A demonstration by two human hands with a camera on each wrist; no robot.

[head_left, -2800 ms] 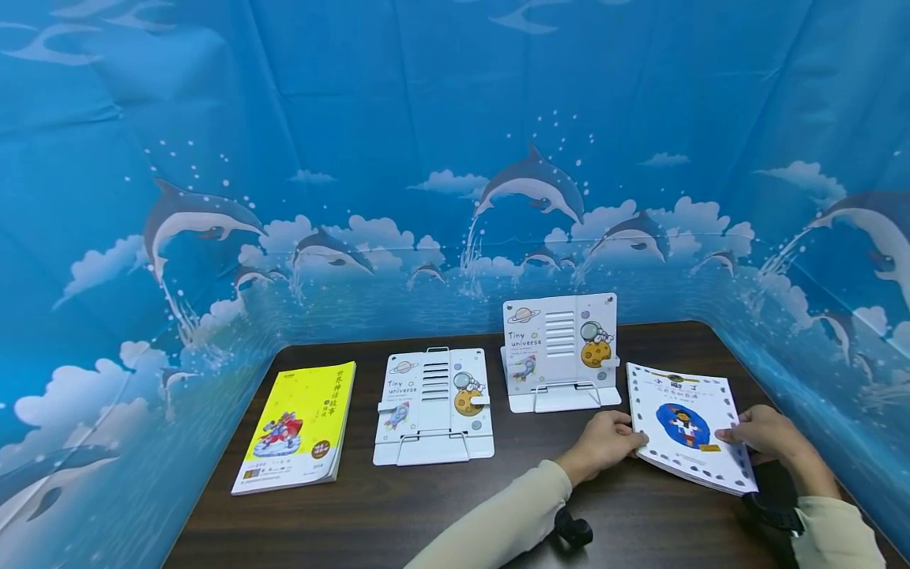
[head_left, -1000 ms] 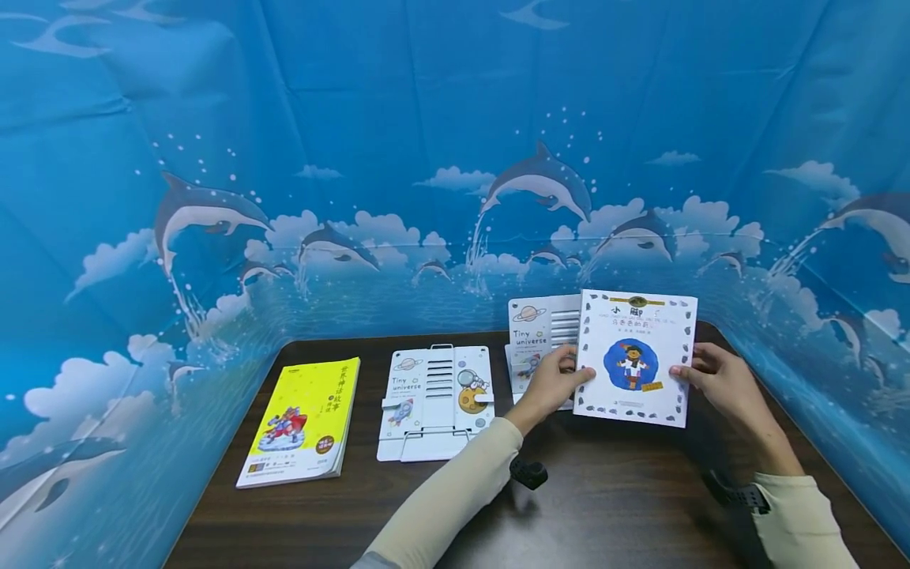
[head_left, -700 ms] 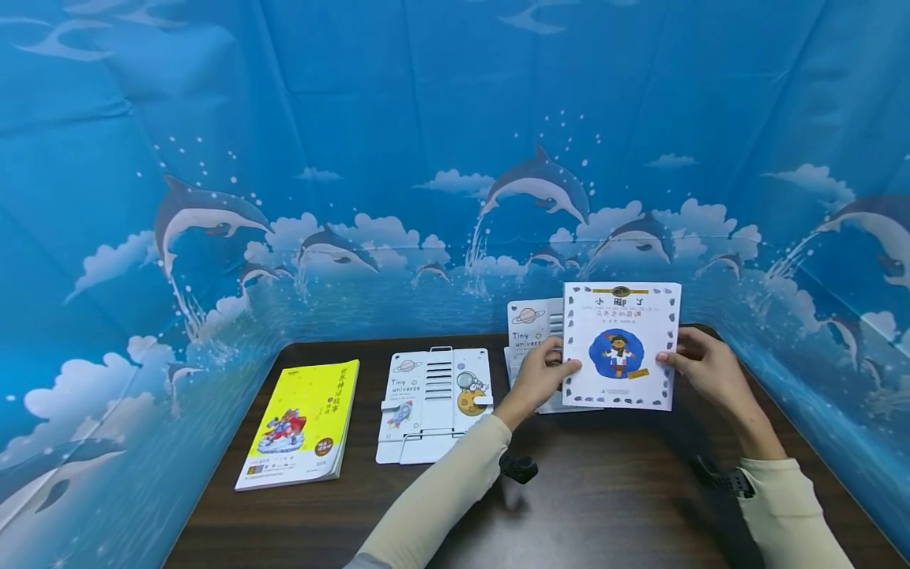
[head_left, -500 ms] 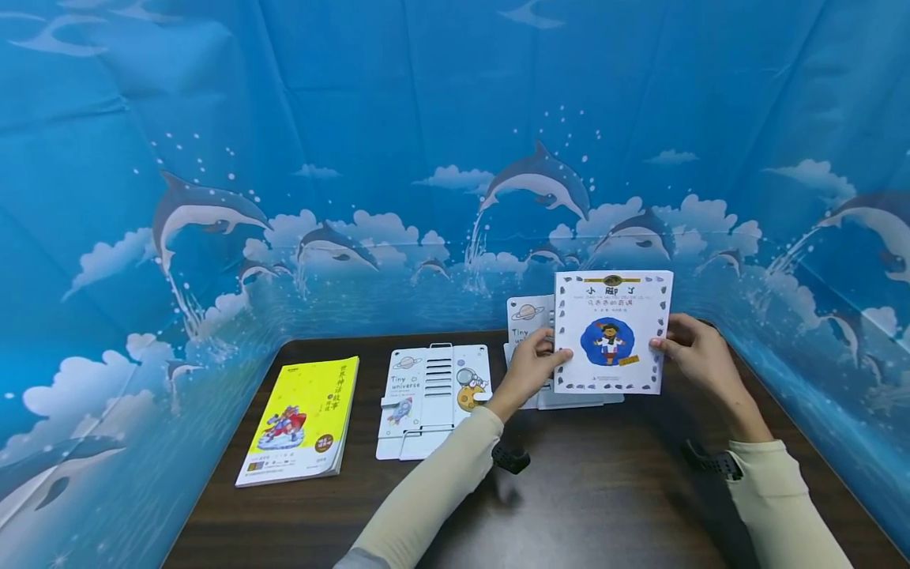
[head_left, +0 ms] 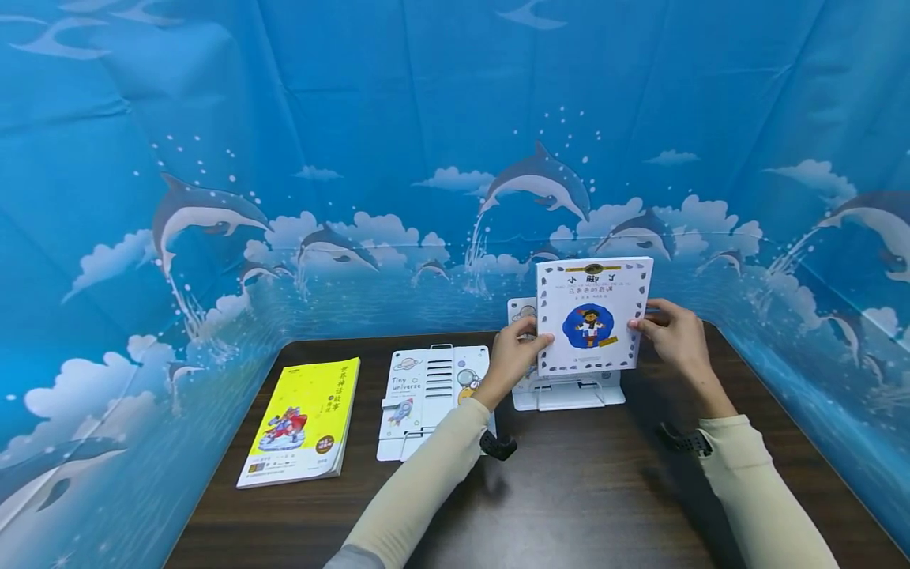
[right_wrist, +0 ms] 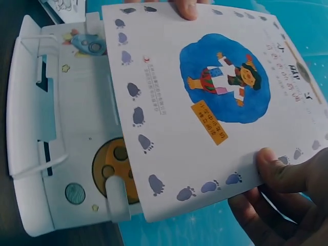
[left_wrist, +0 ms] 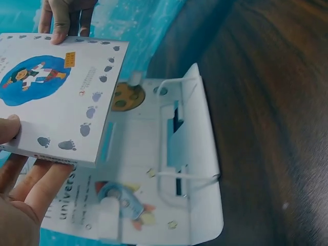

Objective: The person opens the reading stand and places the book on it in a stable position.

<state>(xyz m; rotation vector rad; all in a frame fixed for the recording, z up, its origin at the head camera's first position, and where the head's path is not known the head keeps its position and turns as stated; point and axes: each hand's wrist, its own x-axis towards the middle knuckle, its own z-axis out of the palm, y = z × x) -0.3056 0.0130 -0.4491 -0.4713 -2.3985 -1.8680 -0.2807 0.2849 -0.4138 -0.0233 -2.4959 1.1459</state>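
A white book (head_left: 593, 316) with a blue oval picture and a footprint border is held up in front of the upright white book stand (head_left: 579, 391). My left hand (head_left: 508, 356) pinches its left edge, thumb on the cover and fingers behind. On the opposite edge, my right hand (head_left: 675, 336) grips it the same way. Both wrist views show a gap between the book's lower edge and the ledge of the stand (left_wrist: 202, 154) with its wire clips. The book (right_wrist: 169, 118) hides most of the stand's panel.
Left of the upright stand, a second white stand (head_left: 408, 395) lies low on the dark wooden table (head_left: 569, 490), partly behind my left forearm. Farther left lies a yellow book (head_left: 302, 419). A blue dolphin-print cloth (head_left: 398, 158) encloses the table's back and sides.
The white book has been lifted off the table at the right, tilted upright and carried left and up before the stand. Both hands moved with it. The yellow book and low stand stayed put.
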